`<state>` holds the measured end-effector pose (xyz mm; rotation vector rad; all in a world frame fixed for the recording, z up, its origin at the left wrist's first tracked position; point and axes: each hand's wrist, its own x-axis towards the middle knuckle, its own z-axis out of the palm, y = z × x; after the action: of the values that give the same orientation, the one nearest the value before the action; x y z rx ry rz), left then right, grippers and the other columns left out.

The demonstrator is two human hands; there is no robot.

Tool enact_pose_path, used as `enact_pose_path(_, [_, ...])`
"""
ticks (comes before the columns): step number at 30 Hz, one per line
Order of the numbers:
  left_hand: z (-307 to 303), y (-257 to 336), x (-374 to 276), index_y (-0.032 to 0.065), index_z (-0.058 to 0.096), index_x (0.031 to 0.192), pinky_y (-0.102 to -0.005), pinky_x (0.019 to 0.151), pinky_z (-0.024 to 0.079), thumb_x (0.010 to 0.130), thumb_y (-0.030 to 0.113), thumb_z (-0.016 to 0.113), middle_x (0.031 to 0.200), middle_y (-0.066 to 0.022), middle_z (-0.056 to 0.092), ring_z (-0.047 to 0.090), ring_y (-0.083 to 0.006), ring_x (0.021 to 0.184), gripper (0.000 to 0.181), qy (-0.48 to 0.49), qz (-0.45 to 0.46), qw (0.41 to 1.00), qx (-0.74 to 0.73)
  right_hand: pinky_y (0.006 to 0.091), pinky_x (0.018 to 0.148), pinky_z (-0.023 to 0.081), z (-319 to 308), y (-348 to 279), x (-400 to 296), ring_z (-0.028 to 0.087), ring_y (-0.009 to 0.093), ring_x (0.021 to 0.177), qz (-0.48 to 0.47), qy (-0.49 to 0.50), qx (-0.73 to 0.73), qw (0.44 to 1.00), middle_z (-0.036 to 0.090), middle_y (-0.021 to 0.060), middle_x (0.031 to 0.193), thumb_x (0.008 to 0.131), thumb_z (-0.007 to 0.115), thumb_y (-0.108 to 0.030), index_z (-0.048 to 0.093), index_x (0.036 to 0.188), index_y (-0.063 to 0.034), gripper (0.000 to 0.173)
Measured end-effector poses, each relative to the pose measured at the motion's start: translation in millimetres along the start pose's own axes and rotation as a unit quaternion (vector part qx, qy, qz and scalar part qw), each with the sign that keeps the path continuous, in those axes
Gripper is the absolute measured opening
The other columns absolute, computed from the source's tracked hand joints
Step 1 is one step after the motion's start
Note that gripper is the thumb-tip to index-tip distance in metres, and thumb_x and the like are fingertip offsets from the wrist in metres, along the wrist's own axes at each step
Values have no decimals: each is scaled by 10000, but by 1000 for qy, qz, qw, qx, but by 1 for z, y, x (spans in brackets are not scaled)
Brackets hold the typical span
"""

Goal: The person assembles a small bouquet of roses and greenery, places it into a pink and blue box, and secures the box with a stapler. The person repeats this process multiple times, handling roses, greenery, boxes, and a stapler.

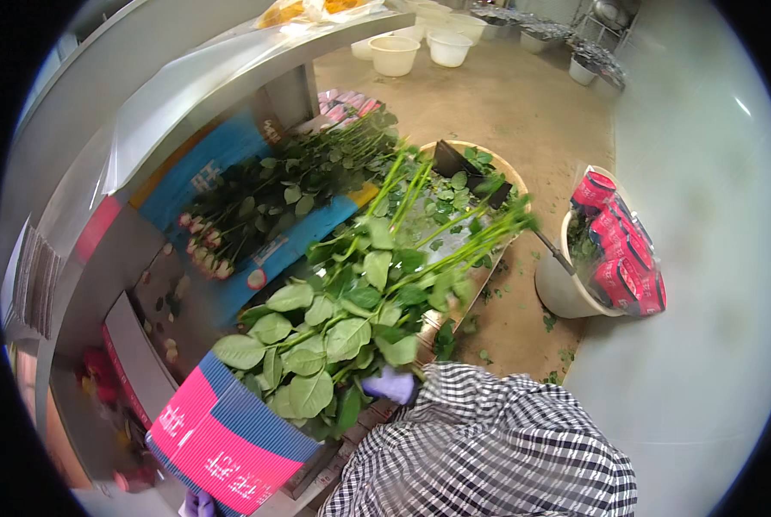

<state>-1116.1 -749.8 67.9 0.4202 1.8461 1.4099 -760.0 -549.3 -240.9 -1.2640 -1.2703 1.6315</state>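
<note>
A large bunch of leafy green flower stems [353,310] lies diagonally before me, its heads hidden in a pink and blue corrugated wrap [230,439]. My right hand [392,385], in a purple glove, is at the stems just above the wrap; leaves and the checked sleeve hide its fingers. At the bottom edge, my left hand [198,504], also gloved in purple, is at the lower rim of the wrap and mostly cut off by the picture's edge. Cut stem ends point up and to the right.
Pink-and-white roses [207,249] with long stems lie on blue printed material [282,242] at the left. Beyond the bunch stands a round tub [521,181] with loose leaves. A white bucket [556,291] at the right holds red-wrapped bunches [624,252]. More buckets [395,57] stand on the floor behind.
</note>
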Motion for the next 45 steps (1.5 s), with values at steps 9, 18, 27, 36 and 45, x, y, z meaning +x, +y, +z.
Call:
enact_pose_path(9, [144, -155, 18, -38, 557, 1072, -253, 718, 474, 856, 154, 656, 947, -67, 632, 581, -109, 817, 306, -194, 4, 964, -184, 344, 651, 508, -165, -170, -24, 625, 215, 698, -163, -141, -427, 878, 669, 103, 817, 805, 642, -61, 613, 1023, -22, 224])
enact_pose_path(18, [166, -100, -83, -5, 276, 1454, -465, 1142, 214, 682, 197, 706, 1421, -254, 370, 306, -377, 1356, 906, 109, 141, 899, 401, 374, 750, 512, -165, -276, -103, 640, 281, 837, 88, -444, -502, 737, 641, 174, 940, 761, 759, -344, 514, 1210, -14, 609])
enact_pose_path(27, [211, -113, 48, 157, 685, 970, -417, 947, 372, 840, 381, 653, 977, -44, 655, 567, -247, 1015, 261, -105, 200, 816, 532, 384, 842, 381, 40, -326, 50, 530, 246, 979, -400, -411, -776, 263, 547, 110, 1034, 716, 635, -282, 531, 1112, -20, 486])
enact_pose_path(36, [211, -78, 45, 112, 699, 947, -439, 830, 469, 921, 446, 544, 912, -95, 686, 630, -306, 893, 369, -148, 185, 855, 461, 470, 929, 371, 50, -291, 80, 560, 278, 935, -447, -464, -759, 93, 570, 95, 1005, 672, 650, -346, 529, 1155, -56, 577])
enact_pose_path(45, [198, -38, 42, 80, 653, 1085, -418, 863, 492, 890, 402, 584, 1065, -135, 652, 626, -289, 967, 383, -541, 80, 735, 401, 478, 1027, 328, 40, -400, 35, 503, 320, 1079, -310, -480, -776, 266, 498, 127, 1102, 569, 681, -246, 473, 1184, -82, 670])
